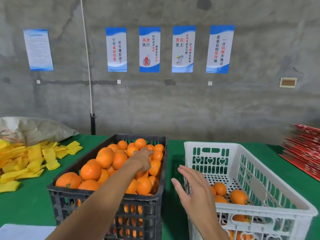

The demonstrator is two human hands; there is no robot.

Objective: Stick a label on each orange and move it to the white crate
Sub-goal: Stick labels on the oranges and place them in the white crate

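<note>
Two hands: left hand (143, 160) on oranges (103, 158) in black crate (103, 193), grip unclear; right hand (192, 186) open, empty, fingers toward white crate (270, 210).

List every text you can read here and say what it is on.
Leftmost poster: print too small and blurred to read.
Second poster: "宁可事前检查 不可事后返工"
Third poster: "高效执行", "时时追求效率 事事讲究方法"
Fourth poster: "责任至上", "让标准成为习惯 让习惯符合标准"
Fifth poster: "质量自检坚持做 一点问题不放过"
</note>
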